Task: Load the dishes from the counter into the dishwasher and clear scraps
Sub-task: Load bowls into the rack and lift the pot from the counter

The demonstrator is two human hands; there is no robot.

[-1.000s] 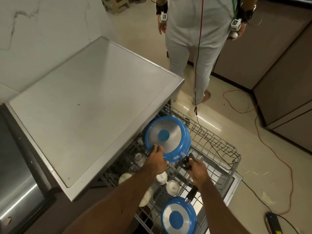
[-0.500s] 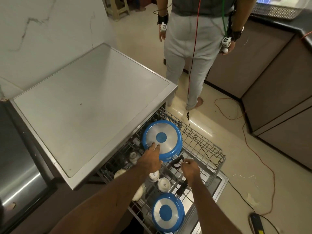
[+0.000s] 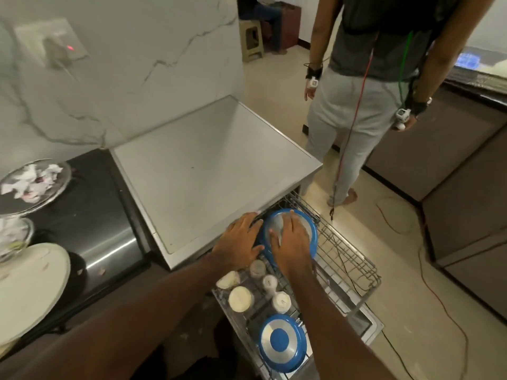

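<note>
Hands at the far blue pan (image 3: 309, 233) (upturned).
The right hand (image 3: 291, 242) lies flat on it; the left hand (image 3: 239, 242), spread, perhaps touches its rim.

Over the dishwasher rack (image 3: 348, 259), the person's left hand (image 3: 240, 242) and right hand (image 3: 292, 242) are bare, and both forearms are uncovered along their whole visible length.

A single wide-angle view from the wearer's head, tilted steeply forward and down. Both forearms enter at 6 o'clock. The left hand (image 3: 241, 242) and right hand (image 3: 292, 242) sit near frame centre, close under the lens. The rack (image 3: 351, 259) lies toward 5 o'clock, the counter (image 3: 90, 215) at 8 o'clock and the wall (image 3: 137, 64) at 11 o'clock. A person (image 3: 356, 105) stands at 1 o'clock, farther off.
</note>
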